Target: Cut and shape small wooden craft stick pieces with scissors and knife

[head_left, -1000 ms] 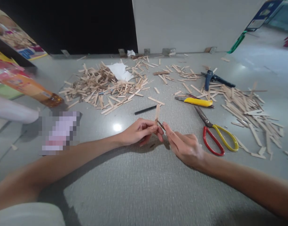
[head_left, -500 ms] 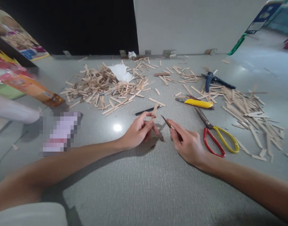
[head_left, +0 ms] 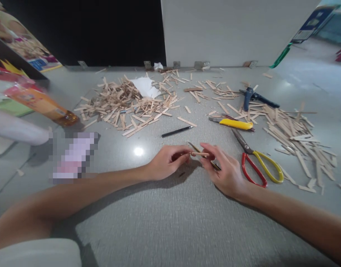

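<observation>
Left hand: my left hand [head_left: 167, 163] pinched one end of a short stick [head_left: 199, 154], held level just above the table [head_left: 170, 222]
Right hand: my right hand [head_left: 224, 168] gripped a small blade [head_left: 195, 147] and touched the stick's other end with its fingertips
Stick: between both hands, near the middle of the table, blade tip lying across it
Done: I judged much cutting finished, going by the scrap pile [head_left: 125, 105] far left and the stick pile [head_left: 295, 129] on the right
Left: this stick looked uncut, and plenty of long sticks waited on the right
Nearby: scissors [head_left: 256, 163] just right of my right hand, yellow knife [head_left: 234, 123] and pen [head_left: 177, 131] beyond
</observation>
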`<state>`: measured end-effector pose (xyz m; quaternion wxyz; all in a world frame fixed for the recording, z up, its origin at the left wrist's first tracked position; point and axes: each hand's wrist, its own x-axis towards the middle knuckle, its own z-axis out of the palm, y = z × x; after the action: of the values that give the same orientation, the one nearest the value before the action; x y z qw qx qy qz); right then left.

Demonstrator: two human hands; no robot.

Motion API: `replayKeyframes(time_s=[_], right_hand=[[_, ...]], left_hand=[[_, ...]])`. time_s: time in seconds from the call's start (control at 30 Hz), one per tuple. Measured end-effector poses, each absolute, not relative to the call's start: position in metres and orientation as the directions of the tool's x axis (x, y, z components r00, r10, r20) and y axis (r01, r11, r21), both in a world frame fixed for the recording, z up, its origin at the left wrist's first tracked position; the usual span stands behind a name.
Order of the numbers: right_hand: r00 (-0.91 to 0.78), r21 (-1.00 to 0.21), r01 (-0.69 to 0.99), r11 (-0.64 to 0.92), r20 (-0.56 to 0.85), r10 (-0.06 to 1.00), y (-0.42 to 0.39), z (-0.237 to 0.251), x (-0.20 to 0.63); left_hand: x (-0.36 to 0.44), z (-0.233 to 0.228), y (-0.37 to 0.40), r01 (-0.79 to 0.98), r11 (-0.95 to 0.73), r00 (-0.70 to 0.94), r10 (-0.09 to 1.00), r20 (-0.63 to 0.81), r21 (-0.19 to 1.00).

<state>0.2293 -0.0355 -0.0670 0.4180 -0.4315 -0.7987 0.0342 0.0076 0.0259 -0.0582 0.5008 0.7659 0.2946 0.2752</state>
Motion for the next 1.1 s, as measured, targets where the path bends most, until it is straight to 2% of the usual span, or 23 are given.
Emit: replayKeyframes(time_s=[0.23, 0.57, 0.63, 0.67, 0.7, 0.77, 0.97, 1.03, 1.07, 1.1], right_hand=[[-0.259, -0.424, 0.669, 0.611, 0.637, 0.726, -0.042, -0.063, 0.229], [-0.252, -0.462, 0.644, 0.61, 0.625, 0.739, -0.04, -0.068, 0.229], [-0.238, -0.483, 0.649, 0.588, 0.606, 0.759, -0.04, -0.065, 0.228], [-0.234, -0.494, 0.652, 0.575, 0.59, 0.773, -0.04, -0.063, 0.228], [-0.234, -0.507, 0.656, 0.559, 0.568, 0.789, -0.041, -0.06, 0.227], [-0.239, -0.533, 0.663, 0.525, 0.514, 0.824, -0.042, -0.053, 0.225], [-0.3, -0.589, 0.652, 0.477, 0.377, 0.876, -0.047, -0.028, 0.217], [-0.343, -0.523, 0.709, 0.474, 0.332, 0.879, -0.045, -0.02, 0.224], [-0.345, -0.435, 0.782, 0.447, 0.296, 0.891, -0.043, -0.017, 0.232], [-0.313, -0.292, 0.878, 0.379, 0.249, 0.917, -0.042, -0.015, 0.241]], left_hand=[[0.007, -0.059, 0.023, 0.234, -0.392, 0.592, 0.784, 0.189, 0.89], [0.008, -0.059, 0.02, 0.185, -0.353, 0.566, 0.801, 0.194, 0.917], [0.008, -0.059, 0.019, 0.136, -0.278, 0.54, 0.825, 0.164, 0.951], [0.008, -0.059, 0.02, 0.093, -0.211, 0.522, 0.842, 0.133, 0.973], [0.009, -0.058, 0.021, -0.013, -0.046, 0.495, 0.868, 0.047, 0.999], [0.01, -0.055, 0.025, -0.091, 0.044, 0.487, 0.873, 0.006, 0.995], [0.017, -0.042, 0.019, -0.139, 0.09, 0.567, 0.824, 0.005, 0.986], [0.017, -0.039, 0.015, -0.134, 0.096, 0.575, 0.818, -0.002, 0.986], [0.016, -0.037, 0.013, -0.138, 0.102, 0.569, 0.822, -0.005, 0.985], [0.015, -0.035, 0.012, -0.145, 0.109, 0.56, 0.829, -0.009, 0.983]])
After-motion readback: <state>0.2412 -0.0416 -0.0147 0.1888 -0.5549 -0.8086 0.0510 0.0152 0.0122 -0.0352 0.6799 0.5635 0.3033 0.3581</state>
